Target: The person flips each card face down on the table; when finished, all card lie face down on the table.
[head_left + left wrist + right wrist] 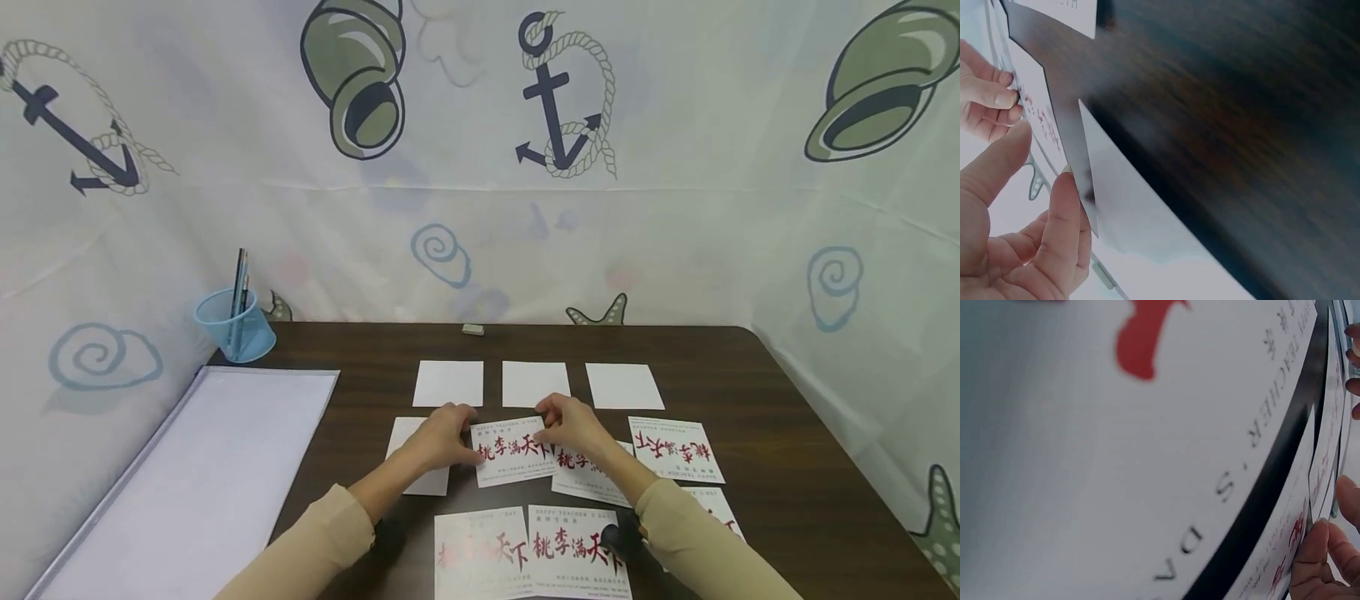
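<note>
A white card with red Chinese characters (510, 468) lies or hovers slightly tilted near the table's middle, between both hands. My left hand (438, 437) grips its left edge, thumb and forefinger spread along that side. At its upper right corner my right hand (572, 423) pinches the card; the left wrist view also shows these right fingers (991, 97) on the far edge. A similar printed card (588, 477) sits under my right wrist, its left edge meeting the held card. Partly covered by my left hand is a blank white card (427, 482).
Three blank cards, including the middle one (536, 383), form a row behind. Two printed cards, one (573, 546) at right, lie in front; others (677, 450) lie rightward. A whiteboard-like panel (195, 483) and blue pencil cup (236, 325) stand left. A small eraser-like block (473, 330) is at the back edge.
</note>
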A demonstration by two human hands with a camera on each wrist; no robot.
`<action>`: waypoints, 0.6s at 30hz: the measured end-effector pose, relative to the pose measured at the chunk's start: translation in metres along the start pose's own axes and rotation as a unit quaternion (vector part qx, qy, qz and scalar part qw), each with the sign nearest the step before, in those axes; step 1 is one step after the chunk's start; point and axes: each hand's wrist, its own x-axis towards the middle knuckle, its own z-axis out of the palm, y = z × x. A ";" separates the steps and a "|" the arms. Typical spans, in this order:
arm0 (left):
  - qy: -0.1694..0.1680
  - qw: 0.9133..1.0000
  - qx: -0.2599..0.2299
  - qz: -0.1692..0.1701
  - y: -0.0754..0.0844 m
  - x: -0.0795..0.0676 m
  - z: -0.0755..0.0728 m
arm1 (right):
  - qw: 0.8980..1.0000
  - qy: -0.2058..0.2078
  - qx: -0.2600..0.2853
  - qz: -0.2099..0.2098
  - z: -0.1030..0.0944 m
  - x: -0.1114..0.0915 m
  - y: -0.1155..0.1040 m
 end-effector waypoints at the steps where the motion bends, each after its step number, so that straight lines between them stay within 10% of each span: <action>1: -0.002 1.000 0.006 -0.001 0.001 0.000 0.001 | 1.000 0.000 -0.007 -0.004 0.001 0.000 0.000; 18: -0.031 0.998 0.050 -0.016 0.009 0.007 0.004 | 0.999 0.002 -0.041 -0.027 0.003 0.002 0.004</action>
